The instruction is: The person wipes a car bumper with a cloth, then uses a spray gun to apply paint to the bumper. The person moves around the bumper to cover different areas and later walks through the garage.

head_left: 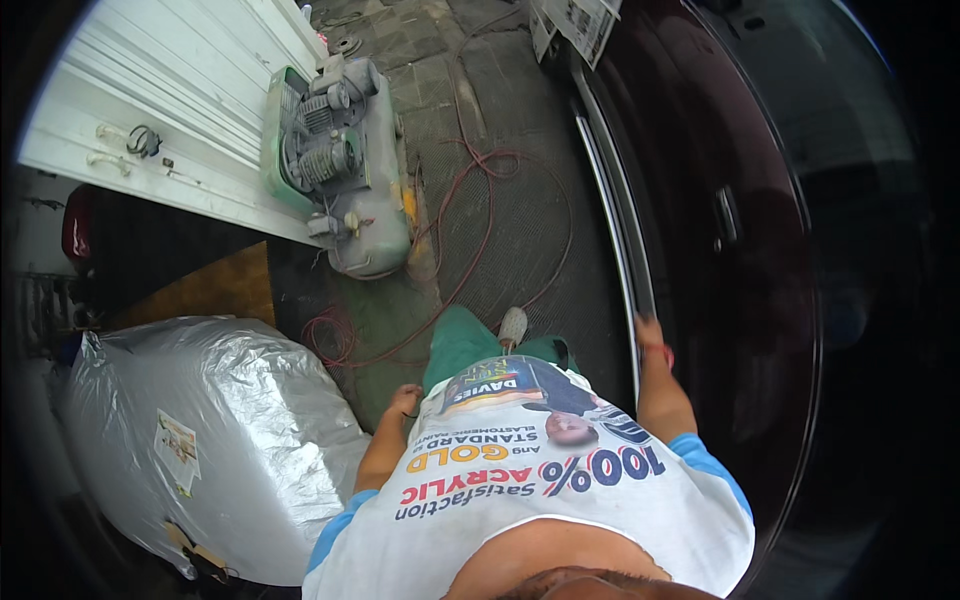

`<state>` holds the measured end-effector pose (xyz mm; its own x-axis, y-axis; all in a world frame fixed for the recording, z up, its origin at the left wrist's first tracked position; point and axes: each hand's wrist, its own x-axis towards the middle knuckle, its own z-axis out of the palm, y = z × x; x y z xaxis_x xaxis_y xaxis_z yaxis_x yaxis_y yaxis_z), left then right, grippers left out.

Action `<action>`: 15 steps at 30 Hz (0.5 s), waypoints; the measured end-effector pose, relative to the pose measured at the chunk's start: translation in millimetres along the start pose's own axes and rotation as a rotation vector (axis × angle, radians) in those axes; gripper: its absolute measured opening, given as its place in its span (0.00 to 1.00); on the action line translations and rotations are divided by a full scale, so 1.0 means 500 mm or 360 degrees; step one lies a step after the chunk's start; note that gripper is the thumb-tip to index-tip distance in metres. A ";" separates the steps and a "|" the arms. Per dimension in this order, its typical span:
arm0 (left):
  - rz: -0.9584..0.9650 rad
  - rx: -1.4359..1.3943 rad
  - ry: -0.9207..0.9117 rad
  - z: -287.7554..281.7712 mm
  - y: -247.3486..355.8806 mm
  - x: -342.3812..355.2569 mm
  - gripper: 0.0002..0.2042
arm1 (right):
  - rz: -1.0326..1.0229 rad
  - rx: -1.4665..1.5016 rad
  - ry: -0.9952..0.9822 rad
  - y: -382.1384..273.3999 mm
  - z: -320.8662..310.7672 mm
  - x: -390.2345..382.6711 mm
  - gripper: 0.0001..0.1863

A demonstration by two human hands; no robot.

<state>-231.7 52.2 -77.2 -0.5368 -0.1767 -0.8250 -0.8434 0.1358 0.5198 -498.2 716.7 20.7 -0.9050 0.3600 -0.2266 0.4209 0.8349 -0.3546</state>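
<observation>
Right hand at car's silver strip, left hand low by thigh

Nearest: white shirt (pixel 540 440) with blue sleeves, person seen from above. Left arm hung down and out a little, elbow slightly bent; left hand (pixel 405 400) sat just beside the thigh of the green trousers (pixel 455 345), fingers seemingly bent, but could not tell if it was closed. Right arm reached forward and outward, red wristband (pixel 668 355) on; right hand (pixel 648 330) was at the silver strip (pixel 612 205) along the lower side of the dark maroon car (pixel 690 250). Could not tell whether it gripped, touched or only overlapped the strip in view.

Car's long edge bounded the right side, close to that arm. Foil-like silver cover (pixel 260 400) bulged on the left, its edge near the left hand. One shoe (pixel 513 327) showed ahead of the trousers. Room for moving was the strip of dark floor (pixel 540 250) ahead, between car and green compressor (pixel 385 225); red hose (pixel 484 158) looped across it. White ribbed panel (pixel 200 90) stood beside the compressor. Farthest: printed paper sheets (pixel 590 25) by the car.
</observation>
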 end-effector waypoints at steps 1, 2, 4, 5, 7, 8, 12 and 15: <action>-0.0020 -0.0106 0.0171 -0.037 0.011 0.009 0.21 | -0.0288 0.0244 -0.0109 -0.170 -0.006 0.094 0.37; -0.0045 -0.0227 0.0252 -0.040 0.043 0.032 0.21 | -0.0472 0.0238 0.0018 -0.304 -0.032 0.185 0.34; -0.0092 -0.0469 0.0416 -0.042 0.091 0.080 0.20 | -0.0704 0.0374 0.0041 -0.580 -0.088 0.331 0.30; -0.0131 -0.0448 0.0397 -0.051 0.097 0.105 0.20 | -0.0791 0.0426 -0.0021 -0.703 -0.093 0.373 0.28; -0.0194 -0.0408 0.0388 -0.099 0.129 0.162 0.20 | -0.0909 0.0530 -0.0185 -0.972 -0.117 0.413 0.26; -0.0163 -0.0213 0.0278 -0.125 0.175 0.195 0.20 | -0.0921 0.0559 -0.0255 -1.069 -0.120 0.440 0.26; 0.0102 0.0552 -0.0148 -0.271 0.457 0.349 0.23 | -0.1228 0.0252 -0.0228 -1.217 -0.008 0.588 0.24; 0.0229 0.0817 -0.0370 -0.341 0.696 0.507 0.27 | -0.0893 0.0119 -0.0523 -1.106 0.137 0.680 0.29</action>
<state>-664.9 -111.4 -67.6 -0.5778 0.0892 -0.8113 -0.6135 0.6082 0.5038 -1034.6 349.2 77.6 -0.9274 -0.2782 -0.2501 -0.0962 0.8235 -0.5591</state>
